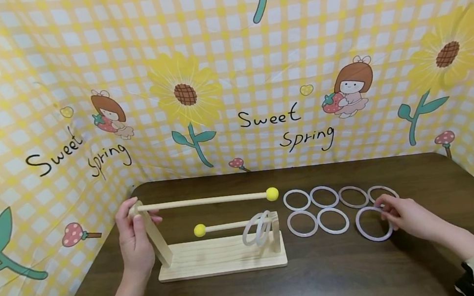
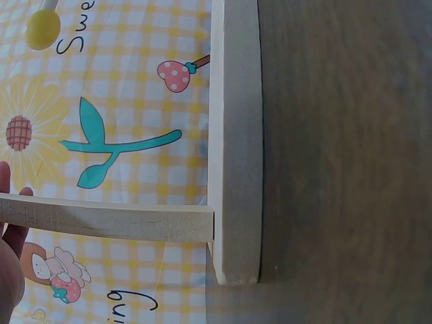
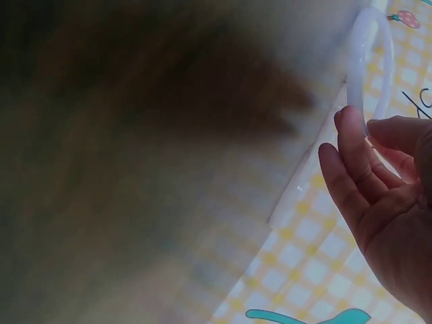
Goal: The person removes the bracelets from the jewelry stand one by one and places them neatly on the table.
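On the table stands a wooden rack with a flat base (image 1: pixel 222 263), a tall post (image 1: pixel 160 244) and a short post (image 1: pixel 276 234). A rod with a yellow ball end juts from each post. My left hand (image 1: pixel 135 247) grips the tall post near its top; in the left wrist view only a little of that hand (image 2: pixel 8 270) shows. Pale translucent rings (image 1: pixel 244 238) hang overlapping on the lower rod (image 1: pixel 224 227). My right hand (image 1: pixel 410 218) pinches one pale ring (image 1: pixel 378 240) by its right side. This ring (image 3: pixel 354 67) stands up from the fingertips in the right wrist view.
Several more pale rings (image 1: pixel 335 233) lie in two rows on the dark wooden table (image 1: pixel 324 280), right of the rack. A yellow checked cloth (image 1: pixel 227 70) hangs behind the table and at both sides.
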Demonstrator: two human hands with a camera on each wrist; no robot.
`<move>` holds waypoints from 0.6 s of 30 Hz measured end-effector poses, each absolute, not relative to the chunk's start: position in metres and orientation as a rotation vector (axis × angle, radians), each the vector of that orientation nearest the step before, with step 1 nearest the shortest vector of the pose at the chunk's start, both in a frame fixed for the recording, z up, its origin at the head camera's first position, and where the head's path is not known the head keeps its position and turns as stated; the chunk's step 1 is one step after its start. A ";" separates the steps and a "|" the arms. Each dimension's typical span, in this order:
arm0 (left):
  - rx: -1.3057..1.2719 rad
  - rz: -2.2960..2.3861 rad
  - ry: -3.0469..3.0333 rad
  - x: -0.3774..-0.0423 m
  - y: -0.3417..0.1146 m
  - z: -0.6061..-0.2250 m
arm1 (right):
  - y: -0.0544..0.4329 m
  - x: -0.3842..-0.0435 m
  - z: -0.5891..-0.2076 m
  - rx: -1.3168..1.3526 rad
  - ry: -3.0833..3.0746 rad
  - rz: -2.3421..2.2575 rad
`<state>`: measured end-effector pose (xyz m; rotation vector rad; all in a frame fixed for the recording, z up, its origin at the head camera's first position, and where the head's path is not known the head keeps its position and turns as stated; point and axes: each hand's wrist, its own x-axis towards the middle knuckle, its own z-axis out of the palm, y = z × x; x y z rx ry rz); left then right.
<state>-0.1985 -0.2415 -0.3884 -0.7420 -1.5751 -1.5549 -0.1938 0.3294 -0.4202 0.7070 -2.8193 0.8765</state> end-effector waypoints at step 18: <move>-0.735 -1.552 -1.591 -0.198 -0.242 -0.388 | 0.325 -0.212 -0.426 0.760 -2.825 0.745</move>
